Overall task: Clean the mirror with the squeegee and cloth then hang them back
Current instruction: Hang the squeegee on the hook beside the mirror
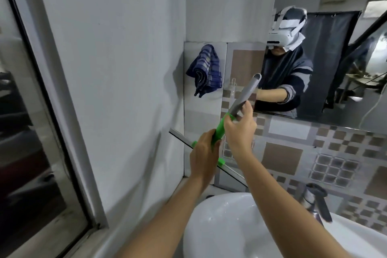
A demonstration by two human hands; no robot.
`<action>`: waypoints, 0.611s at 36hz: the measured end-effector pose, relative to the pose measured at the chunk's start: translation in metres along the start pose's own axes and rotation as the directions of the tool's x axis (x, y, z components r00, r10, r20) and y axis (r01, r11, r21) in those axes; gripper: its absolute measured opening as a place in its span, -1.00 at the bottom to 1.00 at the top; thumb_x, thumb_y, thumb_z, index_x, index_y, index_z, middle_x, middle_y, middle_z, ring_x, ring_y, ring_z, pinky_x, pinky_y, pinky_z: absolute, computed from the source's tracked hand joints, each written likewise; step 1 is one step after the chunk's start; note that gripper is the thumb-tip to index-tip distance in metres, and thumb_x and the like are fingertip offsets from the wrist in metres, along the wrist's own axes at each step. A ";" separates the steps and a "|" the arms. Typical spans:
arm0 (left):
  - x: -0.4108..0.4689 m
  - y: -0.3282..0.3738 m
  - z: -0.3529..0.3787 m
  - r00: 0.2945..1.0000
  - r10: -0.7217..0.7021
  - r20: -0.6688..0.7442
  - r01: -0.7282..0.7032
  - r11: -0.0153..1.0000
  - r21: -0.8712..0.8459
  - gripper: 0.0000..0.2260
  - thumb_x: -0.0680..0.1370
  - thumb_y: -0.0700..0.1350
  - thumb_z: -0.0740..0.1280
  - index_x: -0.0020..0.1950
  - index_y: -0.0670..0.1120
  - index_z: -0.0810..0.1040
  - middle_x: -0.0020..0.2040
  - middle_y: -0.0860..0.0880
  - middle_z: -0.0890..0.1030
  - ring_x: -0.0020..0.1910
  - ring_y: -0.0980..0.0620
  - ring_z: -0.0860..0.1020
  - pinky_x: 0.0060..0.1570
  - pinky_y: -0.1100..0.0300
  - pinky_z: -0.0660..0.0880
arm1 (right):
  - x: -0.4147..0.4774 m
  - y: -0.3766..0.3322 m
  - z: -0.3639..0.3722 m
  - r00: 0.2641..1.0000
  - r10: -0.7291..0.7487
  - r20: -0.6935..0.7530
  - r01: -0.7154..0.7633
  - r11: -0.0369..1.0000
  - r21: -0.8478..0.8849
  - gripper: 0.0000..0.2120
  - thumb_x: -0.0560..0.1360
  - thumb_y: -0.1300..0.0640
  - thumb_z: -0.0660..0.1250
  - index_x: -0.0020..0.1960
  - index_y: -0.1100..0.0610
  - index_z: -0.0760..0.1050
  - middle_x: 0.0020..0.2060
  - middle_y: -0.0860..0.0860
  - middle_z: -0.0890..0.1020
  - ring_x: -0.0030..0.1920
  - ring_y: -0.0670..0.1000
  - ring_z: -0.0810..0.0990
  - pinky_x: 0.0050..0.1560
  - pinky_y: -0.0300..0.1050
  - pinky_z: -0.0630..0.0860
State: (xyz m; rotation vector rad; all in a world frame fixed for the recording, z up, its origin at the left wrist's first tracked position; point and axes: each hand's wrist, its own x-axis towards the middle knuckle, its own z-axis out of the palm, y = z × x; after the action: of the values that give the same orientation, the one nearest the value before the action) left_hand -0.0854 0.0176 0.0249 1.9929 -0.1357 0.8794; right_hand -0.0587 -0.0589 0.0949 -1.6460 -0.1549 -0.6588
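Both hands hold a squeegee (244, 95) with a grey handle and green neck, its handle tip pointing up toward the mirror (335, 58) at the upper right. My left hand (204, 154) grips the green neck near the blade (180, 135), which slants down to the right. My right hand (239, 130) is closed around the lower part of the grey handle. A blue checked cloth (206, 70) hangs on the tiled wall to the left of the mirror, apart from both hands.
A white basin (219, 226) sits below my arms, with a chrome tap (314, 201) at its right. Patterned tiles (303, 153) cover the wall under the mirror. A white wall and a dark window frame (41, 111) stand at the left.
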 end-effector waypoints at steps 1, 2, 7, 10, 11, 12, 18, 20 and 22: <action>0.000 -0.005 0.002 1.000 0.001 0.001 -0.001 1.000 0.002 -0.84 0.60 -0.05 0.20 0.10 -0.04 0.51 -0.07 0.05 0.59 -0.18 0.12 0.53 -0.21 0.12 0.54 | 0.000 0.002 0.003 1.000 0.013 0.004 -0.013 1.000 0.013 -0.54 0.48 0.34 0.30 0.34 0.14 0.29 0.01 -0.05 0.47 -0.04 -0.05 0.53 -0.15 -0.29 0.56; 0.000 -0.010 0.004 1.000 -0.008 0.008 0.008 1.000 -0.001 -0.85 0.60 -0.05 0.20 0.09 -0.04 0.51 -0.09 0.05 0.60 -0.19 0.12 0.53 -0.21 0.09 0.55 | 0.001 0.004 0.005 1.000 0.027 0.010 -0.028 0.999 0.018 -0.54 0.48 0.34 0.31 0.33 0.14 0.29 0.04 -0.01 0.49 -0.02 -0.05 0.53 -0.08 -0.22 0.56; -0.005 -0.029 0.011 0.989 -0.112 0.099 0.123 0.986 -0.110 -0.88 0.56 -0.01 0.24 0.02 0.02 0.54 -0.19 0.06 0.62 -0.22 0.07 0.56 -0.19 -0.04 0.56 | 0.003 0.021 0.010 0.994 0.087 0.073 -0.085 0.996 -0.036 -0.47 0.46 0.34 0.35 0.38 0.13 0.29 0.25 0.09 0.50 0.01 -0.07 0.51 0.02 -0.15 0.56; -0.008 -0.038 0.015 0.980 -0.137 0.145 0.161 0.972 -0.170 -0.84 0.54 -0.02 0.28 0.10 0.04 0.55 -0.14 0.05 0.65 -0.16 0.06 0.61 -0.14 -0.03 0.59 | 0.002 0.035 0.014 0.988 0.108 0.108 -0.101 0.993 -0.064 -0.40 0.45 0.33 0.38 0.42 0.11 0.25 0.27 0.10 0.48 0.22 0.04 0.49 0.19 0.02 0.52; -0.008 -0.039 0.017 0.976 -0.150 0.156 0.179 0.966 -0.187 -0.83 0.54 -0.05 0.29 0.12 0.03 0.54 -0.12 0.03 0.65 -0.15 0.04 0.61 -0.13 -0.02 0.60 | 0.001 0.039 0.015 0.987 0.108 0.117 -0.100 0.992 -0.071 -0.38 0.44 0.34 0.38 0.43 0.11 0.24 0.28 0.10 0.48 0.26 0.06 0.47 0.23 0.03 0.49; -0.008 -0.040 0.018 0.971 -0.169 0.167 0.202 0.957 -0.206 -0.82 0.55 -0.08 0.29 0.14 0.02 0.54 -0.12 0.02 0.65 -0.15 0.02 0.61 -0.12 0.00 0.60 | 0.001 0.043 0.016 0.986 0.110 0.124 -0.101 0.992 -0.078 -0.38 0.44 0.34 0.38 0.43 0.11 0.24 0.28 0.10 0.48 0.29 0.07 0.45 0.25 0.03 0.47; -0.007 -0.047 0.024 0.944 -0.237 0.230 0.299 0.909 -0.289 -0.73 0.53 -0.16 0.33 0.23 -0.05 0.51 -0.19 0.16 0.59 -0.18 0.18 0.58 -0.11 0.31 0.56 | 0.003 0.056 0.019 0.977 0.149 0.152 -0.137 0.987 -0.090 -0.36 0.45 0.35 0.36 0.45 0.09 0.22 0.33 0.11 0.44 0.31 0.08 0.44 0.23 0.02 0.48; -0.006 -0.048 0.026 0.939 -0.251 0.235 0.314 0.905 -0.288 -0.71 0.52 -0.18 0.33 0.25 -0.07 0.50 -0.15 0.12 0.60 -0.15 0.20 0.57 -0.08 0.34 0.54 | 0.003 0.059 0.019 0.978 0.150 0.145 -0.136 0.986 -0.100 -0.37 0.45 0.35 0.36 0.45 0.10 0.22 0.33 0.11 0.44 0.29 0.09 0.45 0.22 0.00 0.49; -0.006 -0.049 0.029 0.933 -0.264 0.244 0.330 0.897 -0.293 -0.70 0.52 -0.19 0.33 0.25 -0.08 0.50 -0.10 0.08 0.60 -0.13 0.20 0.57 -0.04 0.31 0.54 | 0.004 0.063 0.019 0.977 0.153 0.147 -0.138 0.985 -0.106 -0.37 0.45 0.36 0.36 0.45 0.10 0.22 0.33 0.11 0.44 0.29 0.09 0.45 0.22 0.02 0.50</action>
State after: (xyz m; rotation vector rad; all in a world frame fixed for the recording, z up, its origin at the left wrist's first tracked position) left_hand -0.0545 0.0215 -0.0229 1.7215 -0.0801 0.4250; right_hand -0.0200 -0.0544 0.0421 -1.7820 -0.1147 -0.4327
